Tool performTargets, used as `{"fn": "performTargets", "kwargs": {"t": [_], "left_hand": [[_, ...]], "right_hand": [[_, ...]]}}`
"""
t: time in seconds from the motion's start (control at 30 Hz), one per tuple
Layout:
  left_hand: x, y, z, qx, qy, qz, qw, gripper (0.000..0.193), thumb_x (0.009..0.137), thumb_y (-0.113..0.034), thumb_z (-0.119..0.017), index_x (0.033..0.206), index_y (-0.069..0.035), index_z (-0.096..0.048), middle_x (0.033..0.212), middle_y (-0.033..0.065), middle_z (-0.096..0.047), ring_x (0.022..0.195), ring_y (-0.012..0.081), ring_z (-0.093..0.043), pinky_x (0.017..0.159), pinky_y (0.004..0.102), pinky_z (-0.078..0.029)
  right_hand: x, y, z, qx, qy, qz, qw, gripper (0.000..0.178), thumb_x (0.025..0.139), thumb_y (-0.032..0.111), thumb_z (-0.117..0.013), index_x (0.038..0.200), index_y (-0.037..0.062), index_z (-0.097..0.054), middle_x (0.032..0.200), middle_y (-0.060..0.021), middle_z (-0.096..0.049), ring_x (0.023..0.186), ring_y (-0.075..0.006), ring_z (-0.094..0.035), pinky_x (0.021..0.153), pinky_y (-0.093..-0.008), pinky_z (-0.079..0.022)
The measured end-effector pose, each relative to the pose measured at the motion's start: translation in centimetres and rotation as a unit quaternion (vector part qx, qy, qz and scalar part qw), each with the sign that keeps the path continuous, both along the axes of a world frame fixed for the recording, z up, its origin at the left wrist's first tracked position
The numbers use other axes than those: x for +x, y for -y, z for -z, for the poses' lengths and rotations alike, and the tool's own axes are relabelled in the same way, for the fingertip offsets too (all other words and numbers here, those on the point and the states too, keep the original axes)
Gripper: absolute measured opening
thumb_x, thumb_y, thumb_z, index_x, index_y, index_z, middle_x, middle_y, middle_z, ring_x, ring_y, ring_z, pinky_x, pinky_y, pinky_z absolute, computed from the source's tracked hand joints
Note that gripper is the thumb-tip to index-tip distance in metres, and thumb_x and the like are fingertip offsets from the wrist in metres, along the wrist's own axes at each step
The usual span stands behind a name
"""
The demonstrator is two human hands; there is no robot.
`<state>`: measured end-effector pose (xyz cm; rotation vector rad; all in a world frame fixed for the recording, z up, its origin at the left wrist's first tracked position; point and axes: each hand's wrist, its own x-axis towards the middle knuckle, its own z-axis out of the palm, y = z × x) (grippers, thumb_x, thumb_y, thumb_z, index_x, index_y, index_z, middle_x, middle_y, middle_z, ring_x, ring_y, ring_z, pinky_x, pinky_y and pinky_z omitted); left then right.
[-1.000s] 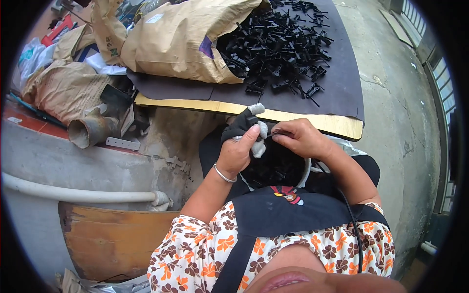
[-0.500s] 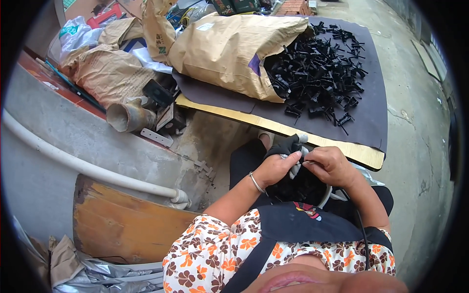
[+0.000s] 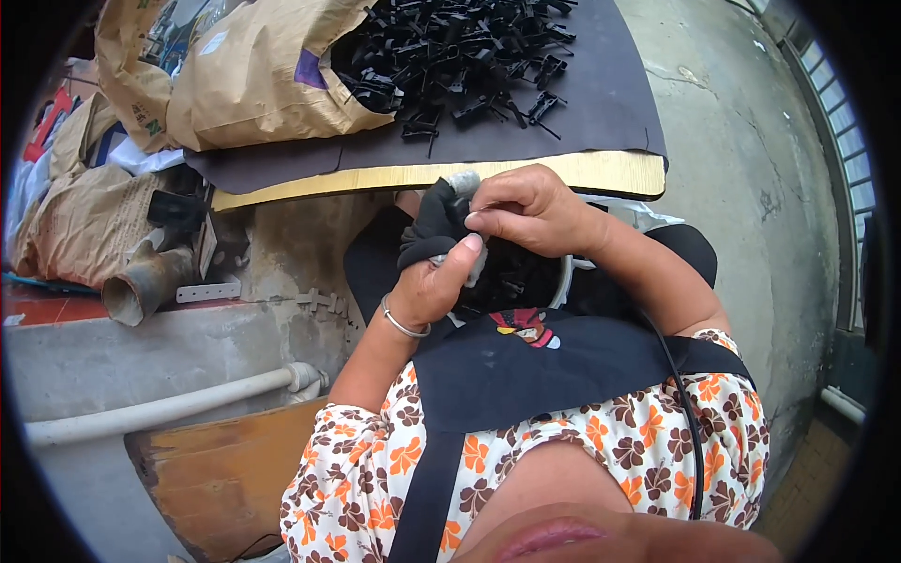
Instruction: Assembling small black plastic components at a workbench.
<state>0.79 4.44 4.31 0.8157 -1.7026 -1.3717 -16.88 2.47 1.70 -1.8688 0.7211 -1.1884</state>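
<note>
My left hand (image 3: 439, 246) is in front of the table edge, its fingers in a dark covering with a grey-white tip and its thumb bare. The fingers curl closed, and whatever they hold is hidden. Close against it, my bare right hand (image 3: 537, 212) pinches thumb to forefinger at a small thin thing too fine to name. Below both hands, a white-rimmed bucket (image 3: 566, 280) between my knees holds black pieces (image 3: 511, 283). On the table lies a heap of small black plastic parts (image 3: 460, 66) with thin stems, spilling from a brown paper sack (image 3: 253, 89).
The table (image 3: 572, 173) has a dark cover and a pale wooden front edge. At left are another crumpled paper sack (image 3: 89, 220), a rusty pipe piece (image 3: 141, 289) and a white pipe (image 3: 178, 405) along the wall. A wooden board (image 3: 216, 469) leans below it.
The view has turned, so the table and sacks now sit further left and higher in the picture. Both hands stay together, with the right hand now slightly higher beside the left.
</note>
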Motion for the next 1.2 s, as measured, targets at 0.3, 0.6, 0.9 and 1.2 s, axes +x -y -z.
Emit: {"fn": "performTargets", "kwargs": {"t": [0.3, 0.6, 0.9, 1.2], "left_hand": [[0.0, 0.6, 1.7, 0.084, 0.028, -0.021, 0.996, 0.028, 0.090, -0.010, -0.051, 0.116, 0.001, -0.050, 0.089, 0.0036, -0.055, 0.065, 0.0085, -0.049, 0.054, 0.0216, -0.043], [0.2, 1.0, 2.4, 0.072, -0.026, -0.046, 0.996, 0.025, 0.086, -0.007, -0.049, 0.109, 0.001, -0.053, 0.091, 0.0035, -0.057, 0.077, 0.0098, -0.052, 0.069, 0.0229, -0.045], [0.6, 1.4, 2.5, -0.158, 0.200, -0.075, 0.964, 0.020, 0.084, -0.004, -0.050, 0.102, 0.002, -0.053, 0.093, 0.0112, -0.058, 0.081, 0.0219, -0.058, 0.076, 0.0293, -0.045], [2.9, 1.7, 4.4, -0.171, 0.366, 0.042, 0.914, 0.038, 0.078, -0.009, -0.060, 0.115, -0.007, -0.058, 0.091, 0.0156, -0.063, 0.081, 0.0300, -0.062, 0.076, 0.0346, -0.049]], "right_hand": [[-0.8, -0.2, -0.2, 0.144, -0.018, 0.011, 0.989, 0.028, 0.091, 0.024, -0.058, 0.077, -0.0006, -0.056, 0.062, -0.0008, -0.050, 0.060, -0.0079, -0.042, 0.054, -0.0274, -0.039], [-0.4, -0.3, 0.4, 0.083, -0.060, -0.004, 0.995, 0.033, 0.095, 0.026, -0.049, 0.076, -0.0009, -0.053, 0.062, -0.0134, -0.048, 0.056, -0.0203, -0.042, 0.056, -0.0335, -0.040], [1.5, -0.6, 1.3, 0.054, -0.074, 0.091, 0.992, 0.029, 0.093, 0.022, -0.050, 0.076, -0.0016, -0.056, 0.066, -0.0209, -0.055, 0.062, -0.0369, -0.054, 0.058, -0.0393, -0.044], [-5.4, 0.2, -2.5, 0.024, -0.373, 0.262, 0.890, 0.030, 0.086, 0.032, -0.056, 0.083, 0.0031, -0.063, 0.076, -0.0164, -0.064, 0.078, -0.0340, -0.063, 0.070, -0.0431, -0.050]]}}
